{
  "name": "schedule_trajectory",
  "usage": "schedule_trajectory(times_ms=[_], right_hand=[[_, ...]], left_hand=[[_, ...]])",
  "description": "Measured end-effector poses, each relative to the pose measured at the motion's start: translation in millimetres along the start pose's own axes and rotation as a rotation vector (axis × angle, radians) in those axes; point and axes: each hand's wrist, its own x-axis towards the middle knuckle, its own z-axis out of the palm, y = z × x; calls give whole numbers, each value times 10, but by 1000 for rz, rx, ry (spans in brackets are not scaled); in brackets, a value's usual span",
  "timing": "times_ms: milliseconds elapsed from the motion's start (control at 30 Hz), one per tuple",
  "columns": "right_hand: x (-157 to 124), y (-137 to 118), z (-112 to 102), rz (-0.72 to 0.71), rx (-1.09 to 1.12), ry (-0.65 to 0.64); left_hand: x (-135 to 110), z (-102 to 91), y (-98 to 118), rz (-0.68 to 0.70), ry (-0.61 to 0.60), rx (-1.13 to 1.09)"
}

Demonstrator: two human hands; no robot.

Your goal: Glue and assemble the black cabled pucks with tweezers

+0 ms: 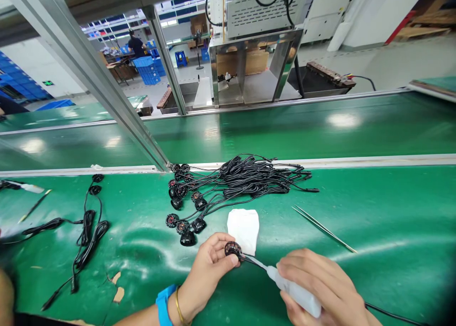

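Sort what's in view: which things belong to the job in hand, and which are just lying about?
Likely part of the job:
round black part, in the left hand
squeeze bottle, in the right hand, nozzle towards the part
pile of similar cabled parts

Apparently just lying about:
tweezers
brown scraps

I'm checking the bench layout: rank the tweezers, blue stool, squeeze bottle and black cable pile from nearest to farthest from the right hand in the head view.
From the right hand:
1. Squeeze bottle: in its grasp.
2. Tweezers: on the green surface, just beyond it.
3. Black cable pile: farther forward, leftward.
4. Blue stool: background floor, left.
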Motion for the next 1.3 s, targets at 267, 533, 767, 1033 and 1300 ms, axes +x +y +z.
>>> schedule_trajectory(times_ms=[267, 533, 767, 1033, 1300], right_hand=[[-21, 5, -11, 0, -19, -3], [-9, -6, -15, -7, -33, -11], [0, -18, -32, -4, -59, -14], [-5, -25, -30, -6, -61, -7], [13, -34, -41, -18, -56, -16]], left_hand=[[-3, 1, 4, -3, -15, 8], [6, 1, -6, -7, -14, 2], [-1, -13, -7, -19, -5, 11], [-4, -4, -6, -17, -11, 15], [-8, -3, 16, -24, -2, 16]])
